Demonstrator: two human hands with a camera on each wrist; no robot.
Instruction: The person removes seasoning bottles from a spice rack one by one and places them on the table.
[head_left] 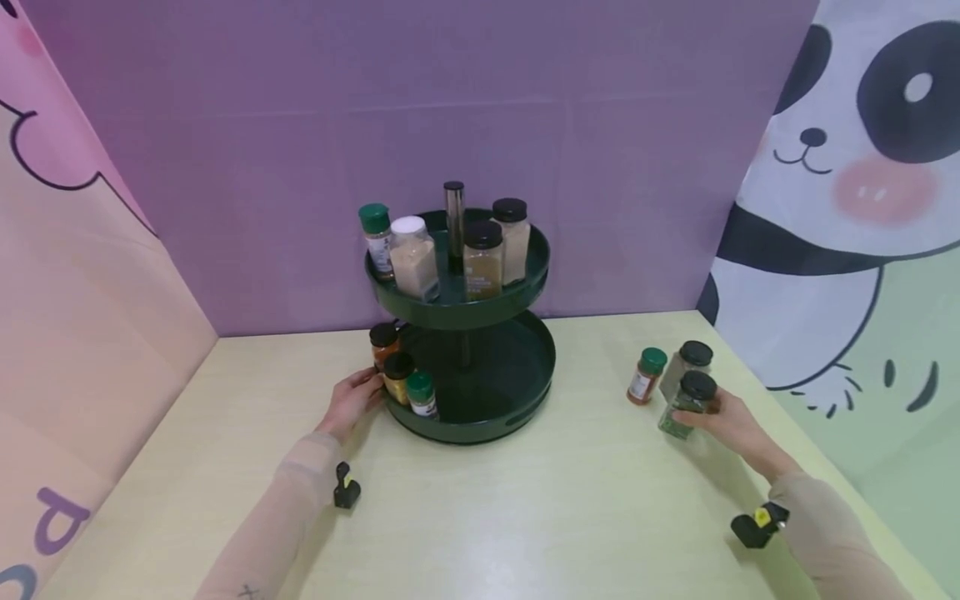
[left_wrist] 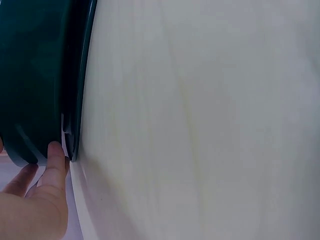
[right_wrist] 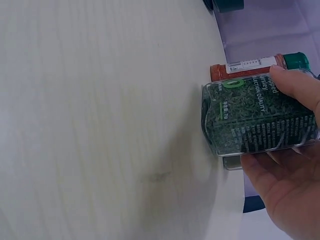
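Observation:
My right hand (head_left: 738, 429) grips a square clear jar of chopped parsley (right_wrist: 255, 112) with a black lid, thumb on one side and fingers on the other. Just behind it on the table stand a black-lidded spice jar (head_left: 672, 372) and a small red spice jar with a green lid (head_left: 642, 385). My left hand (head_left: 354, 402) touches the left rim of the lower tier of a dark green two-tier turntable (head_left: 487, 429), its fingertips against the outer wall in the left wrist view. Beside those fingers, two black-lidded jars (head_left: 397, 385) and a green-lidded jar (head_left: 422, 396) sit on that tier.
On the upper tier (head_left: 450, 315) stand a green-lidded jar (head_left: 377, 242), a white-lidded jar (head_left: 415, 262) and two black-lidded jars (head_left: 483, 271) around a metal post (head_left: 454, 221). A purple wall (head_left: 300, 208) rises behind the table (head_left: 525, 517); a panda-printed panel borders its right side.

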